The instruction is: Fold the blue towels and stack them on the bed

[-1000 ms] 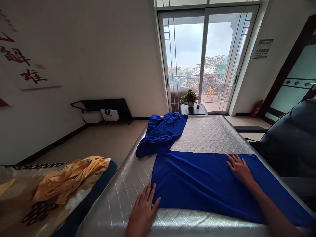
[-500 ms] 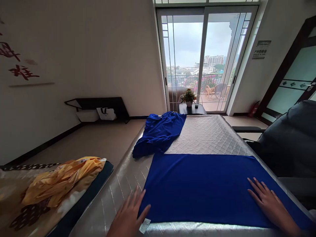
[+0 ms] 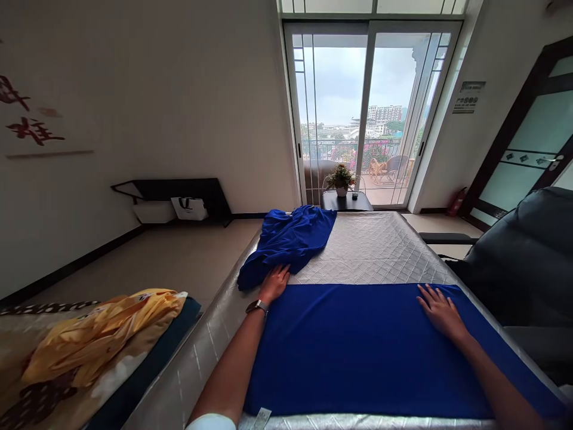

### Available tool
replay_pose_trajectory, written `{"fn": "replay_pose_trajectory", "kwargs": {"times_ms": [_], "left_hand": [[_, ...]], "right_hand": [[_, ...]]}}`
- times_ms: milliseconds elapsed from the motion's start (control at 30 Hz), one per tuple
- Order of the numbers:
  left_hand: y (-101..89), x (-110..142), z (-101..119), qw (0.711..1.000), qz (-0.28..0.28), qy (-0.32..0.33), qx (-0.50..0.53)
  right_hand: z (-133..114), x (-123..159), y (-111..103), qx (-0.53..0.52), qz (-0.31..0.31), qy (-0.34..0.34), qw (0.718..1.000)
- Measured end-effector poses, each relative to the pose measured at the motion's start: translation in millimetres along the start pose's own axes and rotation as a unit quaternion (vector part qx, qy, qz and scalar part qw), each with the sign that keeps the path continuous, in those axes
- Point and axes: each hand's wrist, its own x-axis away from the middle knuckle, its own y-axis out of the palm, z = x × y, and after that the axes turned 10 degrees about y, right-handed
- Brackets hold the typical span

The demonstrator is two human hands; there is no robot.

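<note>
A flat, folded blue cloth [image 3: 358, 346] lies spread across the near part of a quilted silver mattress [image 3: 380, 245]. My left hand [image 3: 274, 282] rests at the cloth's far left corner, fingers flat, a watch on its wrist. Its fingertips touch a crumpled heap of blue cloth [image 3: 286, 239] lying further back on the left. My right hand [image 3: 441, 310] lies open, fingers spread, on the far right corner of the flat cloth. A white label [image 3: 261, 418] shows at the cloth's near left corner.
A yellow patterned bundle [image 3: 89, 340] lies on bedding at the left. A dark chair [image 3: 528, 257] stands to the right of the mattress. Beyond the mattress a small table with a potted plant [image 3: 341, 178] stands before the glass sliding doors [image 3: 367, 113]. A black rack [image 3: 179, 197] stands by the left wall.
Both hands slid from the cloth's near edge to its far edge. The left hand now reaches the far left corner by the crumpled heap.
</note>
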Motion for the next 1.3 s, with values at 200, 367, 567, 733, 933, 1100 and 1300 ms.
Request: {"fn": "replay_pose_trajectory", "kwargs": {"times_ms": [200, 367, 567, 733, 933, 1100, 1300], "left_hand": [[-7.3, 7.0, -8.2, 0.999, 0.036, 0.005, 0.002], [-10.1, 60.9, 16.4, 0.998, 0.049, 0.046, -0.016], [9.6, 96.3, 31.6, 0.994, -0.044, 0.095, -0.028], [11.9, 93.1, 22.4, 0.997, -0.047, 0.051, -0.028], [9.2, 93.9, 24.3, 0.997, -0.054, 0.039, -0.049], [12.0, 94.0, 19.8, 0.996, -0.052, 0.038, -0.069], [15.5, 96.0, 6.4, 0.989, -0.044, 0.058, -0.125]], "right_hand": [[6.5, -2.3, 13.4, 0.012, 0.020, -0.016, 1.000], [6.3, -2.9, 14.5, 0.006, 0.023, -0.014, 1.000], [10.9, -8.3, 11.3, 0.006, 0.007, -0.025, 1.000], [-8.0, -4.1, -10.7, 0.012, -0.023, 0.012, 1.000], [-134.0, 51.3, -34.4, -0.016, -0.005, -0.147, 0.989], [-265.3, 107.9, -35.3, -0.096, -0.076, -0.314, 0.942], [-325.4, 119.0, -24.9, -0.133, -0.091, -0.343, 0.925]]}}
